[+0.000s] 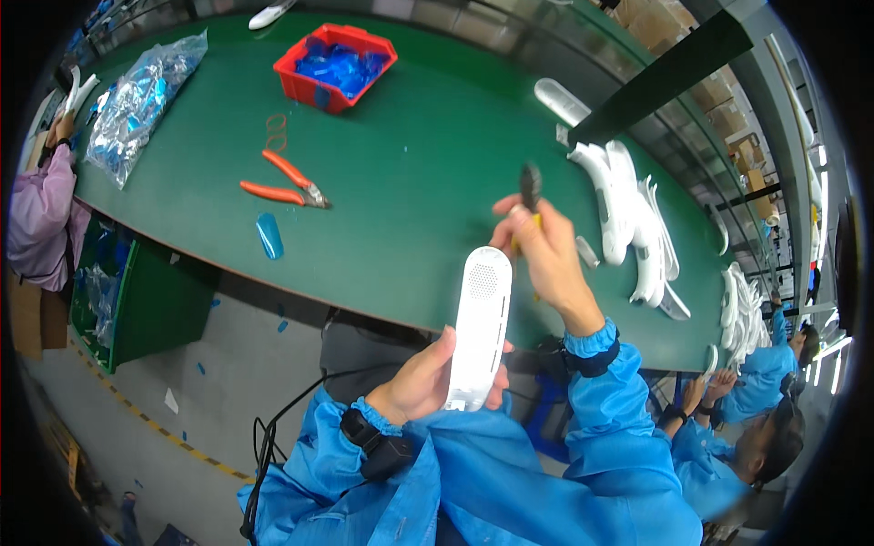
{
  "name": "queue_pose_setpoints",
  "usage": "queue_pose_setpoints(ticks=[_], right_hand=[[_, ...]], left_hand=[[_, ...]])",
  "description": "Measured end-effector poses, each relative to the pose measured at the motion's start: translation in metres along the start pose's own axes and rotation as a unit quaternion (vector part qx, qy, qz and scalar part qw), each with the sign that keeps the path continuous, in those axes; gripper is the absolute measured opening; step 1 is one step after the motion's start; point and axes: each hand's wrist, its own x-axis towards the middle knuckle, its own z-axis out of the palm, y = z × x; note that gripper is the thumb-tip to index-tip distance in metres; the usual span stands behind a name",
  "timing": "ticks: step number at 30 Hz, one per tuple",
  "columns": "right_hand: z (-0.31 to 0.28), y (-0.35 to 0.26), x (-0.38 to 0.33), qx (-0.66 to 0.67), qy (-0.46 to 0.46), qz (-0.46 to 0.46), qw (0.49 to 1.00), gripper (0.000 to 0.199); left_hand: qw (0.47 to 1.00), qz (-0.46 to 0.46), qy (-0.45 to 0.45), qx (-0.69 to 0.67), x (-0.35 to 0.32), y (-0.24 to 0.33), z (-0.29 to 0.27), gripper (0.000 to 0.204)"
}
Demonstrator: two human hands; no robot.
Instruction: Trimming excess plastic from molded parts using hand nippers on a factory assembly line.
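My left hand [428, 376] is closed around the lower part of a long white plastic housing [480, 314]. The housing has a rounded top, a patch of small holes and slots along one side. Above and to the right of it, my right hand [549, 259] grips a hand tool [531, 185] with a dark head and yellow on its handle. The tool's head points away from me, and its exact kind is unclear. A small pale piece [587, 252] lies on the green table just right of that hand.
Orange-handled cutters [296, 188] and a blue curved piece [269, 237] lie on the green table [410, 191]. Behind stands a red bin [287, 85] of blue pieces, with a clear bag [141, 109] at left. White housings [624, 205] pile up right. Co-workers sit at both sides.
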Motion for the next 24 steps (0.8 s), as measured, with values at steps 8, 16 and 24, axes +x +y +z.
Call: queue_pose_setpoints(ticks=[8, 16, 24], right_hand=[[-0.003, 0.018, -0.027, 0.094, 0.043, -0.055, 0.993, 0.038], [-0.013, -0.002, -0.049, 0.132, 0.052, -0.051, 0.989, 0.048], [0.041, 0.014, -0.065, 0.199, 0.033, -0.100, 0.974, 0.025]], left_hand=[[0.998, 0.014, 0.027, -0.054, 0.003, -0.026, -0.010, 0.076], [0.999, 0.016, 0.025, -0.037, 0.005, -0.034, -0.016, 0.082], [0.999, 0.028, 0.014, -0.040, 0.007, -0.036, -0.022, 0.079]])
